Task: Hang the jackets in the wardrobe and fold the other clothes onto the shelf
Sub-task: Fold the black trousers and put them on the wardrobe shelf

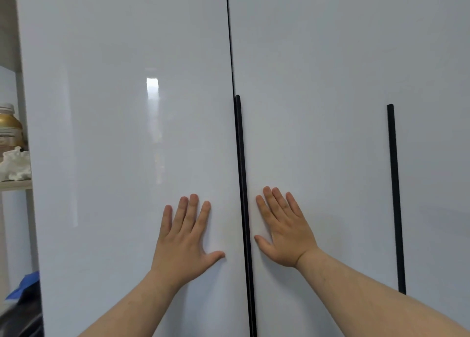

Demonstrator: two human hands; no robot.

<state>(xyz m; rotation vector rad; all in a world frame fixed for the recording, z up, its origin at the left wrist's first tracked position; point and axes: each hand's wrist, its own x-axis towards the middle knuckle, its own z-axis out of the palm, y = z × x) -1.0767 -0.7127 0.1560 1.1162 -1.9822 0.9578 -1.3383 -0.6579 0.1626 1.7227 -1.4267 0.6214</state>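
Observation:
A glossy white wardrobe fills the view, both doors shut. My left hand [183, 237] lies flat with straight, spread fingers on the left door [122, 138]. My right hand [284, 229] lies flat the same way on the right door [312, 107]. Between my hands runs a long black vertical handle [243, 196] along the gap where the doors meet. No jackets or other clothes show on this side of the doors; the inside of the wardrobe is hidden.
A second black vertical handle [395, 196] sits further right. At the far left an open shelf [15, 184] holds a gold-lidded jar [9, 125] and crumpled white material [15, 166]. Blue and dark fabric [25, 298] shows at the lower left.

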